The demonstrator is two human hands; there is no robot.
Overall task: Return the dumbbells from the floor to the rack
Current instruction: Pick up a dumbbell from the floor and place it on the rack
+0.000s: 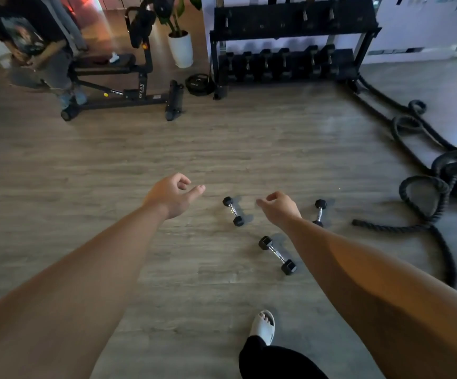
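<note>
Three small black hex dumbbells with chrome handles lie on the wood floor: one (233, 211) between my hands, one (277, 255) nearer me, and one (319, 212) partly hidden behind my right wrist. My left hand (173, 195) hovers left of them, fingers loosely curled and apart, holding nothing. My right hand (279, 208) reaches out above the floor between the first and third dumbbell, also empty. The black two-tier dumbbell rack (293, 36) stands against the far wall with several dumbbells on its lower shelf.
A coiled black battle rope (438, 184) sprawls along the right side. A black weight bench (128, 88) and a person (38, 47) stand at far left. A white potted plant (180, 47) and a weight plate (200, 84) sit beside the rack. My sandalled foot (263, 325) is below.
</note>
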